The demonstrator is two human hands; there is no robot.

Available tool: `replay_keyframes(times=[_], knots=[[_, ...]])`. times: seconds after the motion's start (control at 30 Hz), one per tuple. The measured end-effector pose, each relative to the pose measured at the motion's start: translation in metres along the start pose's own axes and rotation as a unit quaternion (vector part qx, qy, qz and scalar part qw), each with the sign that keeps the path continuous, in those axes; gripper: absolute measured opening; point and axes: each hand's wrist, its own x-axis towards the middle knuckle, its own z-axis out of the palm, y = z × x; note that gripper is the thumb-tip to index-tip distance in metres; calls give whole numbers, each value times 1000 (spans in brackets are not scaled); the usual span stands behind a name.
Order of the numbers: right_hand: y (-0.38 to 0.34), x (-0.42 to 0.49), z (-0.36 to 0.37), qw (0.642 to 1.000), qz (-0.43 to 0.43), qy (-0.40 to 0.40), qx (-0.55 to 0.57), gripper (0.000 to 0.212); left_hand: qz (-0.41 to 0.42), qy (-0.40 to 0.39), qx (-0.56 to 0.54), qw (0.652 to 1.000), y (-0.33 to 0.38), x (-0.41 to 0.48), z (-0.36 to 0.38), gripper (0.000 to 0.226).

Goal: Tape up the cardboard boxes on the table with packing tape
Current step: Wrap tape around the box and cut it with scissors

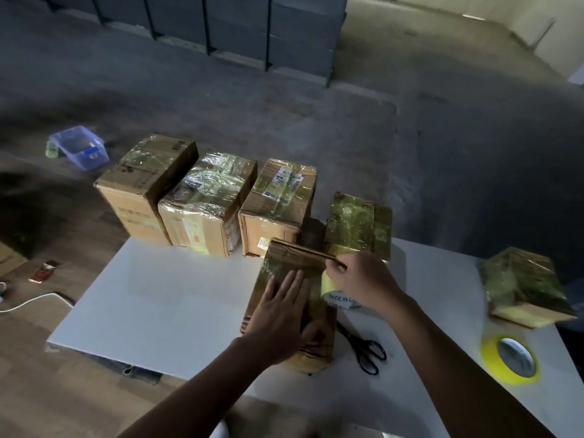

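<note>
The fingers [292, 287] of the left hand [278, 314] lie straight and close together, pressed flat on the top of the box being sealed. The right hand [358, 279] is curled over a tape roll [336, 300], with thumb and forefinger pinched together at the box's far right corner; whether they hold the tape's free end I cannot tell.

The white table [158, 298] fills the lower middle of the frame. Along its far edge stand three boxes in a row [205, 200], all glossy with tape. A smaller wrapped box [358, 226] sits right of them, and another [521, 279] lies at the right edge of the frame. The box in hand [294, 263] stands at centre, just in front of the row, with tape shining on its near half. Below right of it lie black scissors [363, 346], and at lower right a yellow roll [510, 358].

The step looks like running a strip along the top. To do it well, the flat palm should pin the box so it cannot slide. The roll should be drawn taut and low along the seam, then smoothed outward to avoid wrinkles.
</note>
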Motion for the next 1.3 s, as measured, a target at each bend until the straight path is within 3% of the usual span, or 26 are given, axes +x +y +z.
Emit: replay_keyframes(times=[0.07, 0.27, 0.43, 0.6, 0.8, 0.93, 1.07, 1.3], knots=[[-1, -1, 2, 1000, -23, 8, 7, 50, 6, -11, 8, 1000, 2, -2, 2, 93], [20, -12, -1, 978, 5, -37, 203, 40, -2, -17, 19, 1000, 1, 0, 3, 96], [31, -15, 0, 998, 10, -2, 59, 47, -13, -15, 24, 1000, -1, -1, 6, 95], [50, -27, 21, 997, 71, -42, 0, 49, -4, -20, 26, 999, 1, -1, 5, 88], [54, -30, 32, 998, 31, -46, 26, 46, -37, -47, 55, 997, 26, 5, -13, 84], [56, -33, 36, 998, 42, -37, 39, 46, -50, -105, 85, 990, 63, 11, -12, 106], [56, -34, 38, 997, 57, -33, 34, 49, -11, -144, 74, 987, 63, 6, -9, 131], [52, -25, 29, 995, 49, -56, 67, 40, 44, -137, 108, 984, 37, 4, -19, 115]])
